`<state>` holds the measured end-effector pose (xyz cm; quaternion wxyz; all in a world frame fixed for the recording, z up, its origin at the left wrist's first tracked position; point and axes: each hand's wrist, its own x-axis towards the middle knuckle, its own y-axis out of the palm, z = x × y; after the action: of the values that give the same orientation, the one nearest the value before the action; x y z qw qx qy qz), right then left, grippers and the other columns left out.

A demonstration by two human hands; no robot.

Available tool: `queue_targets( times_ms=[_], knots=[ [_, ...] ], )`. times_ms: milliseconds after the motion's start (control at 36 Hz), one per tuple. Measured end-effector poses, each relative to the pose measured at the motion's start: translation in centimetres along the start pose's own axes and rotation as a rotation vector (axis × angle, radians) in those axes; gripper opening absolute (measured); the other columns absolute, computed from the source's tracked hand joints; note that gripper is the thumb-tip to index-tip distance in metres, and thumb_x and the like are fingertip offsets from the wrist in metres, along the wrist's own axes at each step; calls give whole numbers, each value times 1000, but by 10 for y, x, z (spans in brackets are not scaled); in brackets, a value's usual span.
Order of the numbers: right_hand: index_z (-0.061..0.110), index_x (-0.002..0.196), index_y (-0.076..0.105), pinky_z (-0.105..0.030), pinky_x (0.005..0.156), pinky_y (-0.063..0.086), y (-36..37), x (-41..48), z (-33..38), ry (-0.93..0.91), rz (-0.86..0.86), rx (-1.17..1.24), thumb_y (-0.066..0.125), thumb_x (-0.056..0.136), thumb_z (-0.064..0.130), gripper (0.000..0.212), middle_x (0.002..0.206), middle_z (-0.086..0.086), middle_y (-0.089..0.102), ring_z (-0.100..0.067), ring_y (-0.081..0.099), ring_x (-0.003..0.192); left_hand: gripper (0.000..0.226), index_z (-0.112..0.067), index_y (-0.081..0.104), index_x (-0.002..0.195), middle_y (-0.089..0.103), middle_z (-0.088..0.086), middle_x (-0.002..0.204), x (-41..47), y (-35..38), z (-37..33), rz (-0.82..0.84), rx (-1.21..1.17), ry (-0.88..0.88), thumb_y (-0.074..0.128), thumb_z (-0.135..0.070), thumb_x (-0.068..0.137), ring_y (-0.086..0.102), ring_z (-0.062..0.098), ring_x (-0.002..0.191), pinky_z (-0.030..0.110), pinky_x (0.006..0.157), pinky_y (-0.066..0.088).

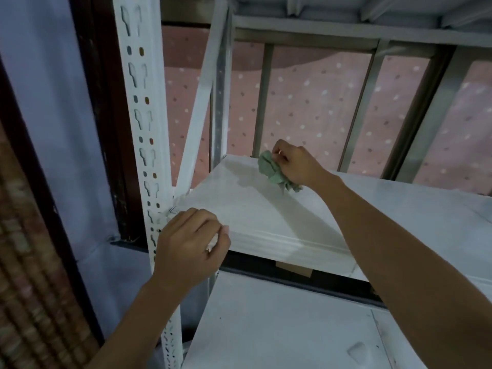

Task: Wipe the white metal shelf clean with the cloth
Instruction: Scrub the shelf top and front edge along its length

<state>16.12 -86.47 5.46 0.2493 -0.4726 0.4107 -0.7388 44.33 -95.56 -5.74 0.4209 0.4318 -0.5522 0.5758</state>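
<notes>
Lower shelf board (279, 328), nearest, bottom centre: white, a few dark specks, one pale smudge near right; not being worked on. Slotted upright post (139, 123), left: white angle steel w/ keyhole slots, runs top to bottom, carries the shelf corners. Left hand (186, 249), near left: fingers curled loosely, thumb and forefinger tips close together at the front lip of the shelf beside the post; can't tell if it pinches the lip or only rests there. Judged a bracing hold, steadying body and rack while the other arm reaches in. White metal shelf (253, 209), mid-height, centre: the task's item; flat top, ribbed front edge, greyish dull patch toward far left corner, prob. dust or damp streak, can't tell which. Diagonal brace (198, 107), left of centre: white strip, rises from the shelf's near left corner toward the top. Right hand (295, 163), far centre: arm stretched across the shelf, fingers closed round the cloth, knuckles up. Cloth (277, 171): pale green, bunched in a wad, hangs below the fist, touching or just above the shelf top near its far edge; bunched prob. for grip and pressure. Judged mid-wipe, far strip in hand, near area and right side still to check. Backdrop, farthest: pink dotted fabric (314, 107) behind grey metal bars (263, 97); underside of an upper shelf (346, 9) at top.
</notes>
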Motion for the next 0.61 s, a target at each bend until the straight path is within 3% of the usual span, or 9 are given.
queue_targets(
  times_ms=[167,333,611],
  knots=[
    [20,101,47,-38,62,48,42,43,-39,90,86,-14,36,102,29,14,73,-11,59,-31,58,67,23,-6,70,67,70,4,72,7,16,6,28,9,0,65,-12,89,63,23,65,40,62,53],
    [21,110,47,-39,71,49,74,89,-52,162,106,-45,33,102,31,20,91,-16,59,-34,58,79,21,-7,71,66,71,4,73,5,12,13,34,47,-10,66,-12,86,66,24,66,42,66,56],
    [17,114,49,-34,69,42,111,138,-17,8,286,-233,32,103,35,27,98,-15,59,-28,54,78,14,-6,76,67,76,5,79,-7,5,21,25,99,57,71,-11,80,68,19,74,32,81,55]
  ],
)
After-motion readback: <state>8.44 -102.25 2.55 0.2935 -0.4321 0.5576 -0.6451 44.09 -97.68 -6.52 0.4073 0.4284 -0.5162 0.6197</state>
